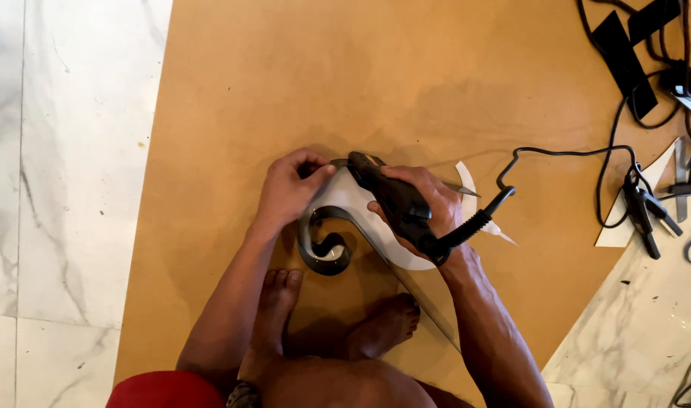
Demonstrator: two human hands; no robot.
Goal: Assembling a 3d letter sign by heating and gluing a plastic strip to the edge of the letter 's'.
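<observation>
Brown fibreboard sheet [436, 68] is lying on a pale marble floor [66, 151], and a person is sitting on it, seen from above, with bare feet [285, 291] tucked near the work. A white curved shape with a dark scrolled edge strip [326, 249] is resting flat on the board just beyond the toes, near the middle of the scene. The left hand [289, 189] is pressing down on the far left part of the shape, fingers curled over its edge, seemingly to be keeping it from sliding. The right hand [429, 208] is wrapping fully around a black corded tool [395, 200], its nose pointing left toward the left hand's fingertips and touching the rim of the shape there. The right wrist is bending inward, forearm coming up from the near right; the left forearm is running straight up from the near left. A black cord [565, 155] is trailing from the tool's back end toward the far right, where black clamps [648, 211], tangled cables and white offcuts [625, 219] are lying at the board's edge.
</observation>
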